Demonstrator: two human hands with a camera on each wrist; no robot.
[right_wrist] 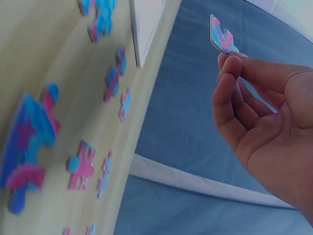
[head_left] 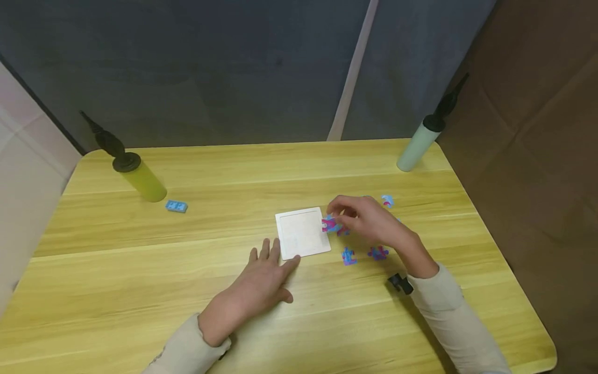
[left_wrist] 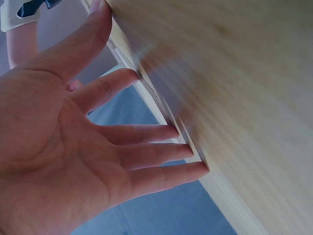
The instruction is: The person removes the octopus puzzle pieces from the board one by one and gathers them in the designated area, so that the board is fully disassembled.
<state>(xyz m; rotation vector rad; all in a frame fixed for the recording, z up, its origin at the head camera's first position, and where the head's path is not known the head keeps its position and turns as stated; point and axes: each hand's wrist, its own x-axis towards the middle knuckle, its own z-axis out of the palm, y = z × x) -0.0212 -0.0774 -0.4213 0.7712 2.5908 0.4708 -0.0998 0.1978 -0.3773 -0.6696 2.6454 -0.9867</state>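
A square white puzzle tray (head_left: 303,234) with a raised rim lies at the middle of the table. My left hand (head_left: 257,285) is palm down beside its near left corner, fingers spread and straight, some fingertips at the tray's edge. In the left wrist view the palm of the left hand (left_wrist: 88,142) shows nothing held. Between thumb and fingertips, my right hand (head_left: 369,218) pinches a pink and blue jigsaw piece (head_left: 329,224), raised near the tray's right edge. The right wrist view shows that piece (right_wrist: 222,35) tilted, above the fingertips.
Several loose jigsaw pieces, among them a blue one (head_left: 348,255) and a purple one (head_left: 378,253), lie right of the tray. A small blue block (head_left: 176,206) sits near a yellow hand pump (head_left: 145,182) at left. A green hand pump (head_left: 418,148) stands back right.
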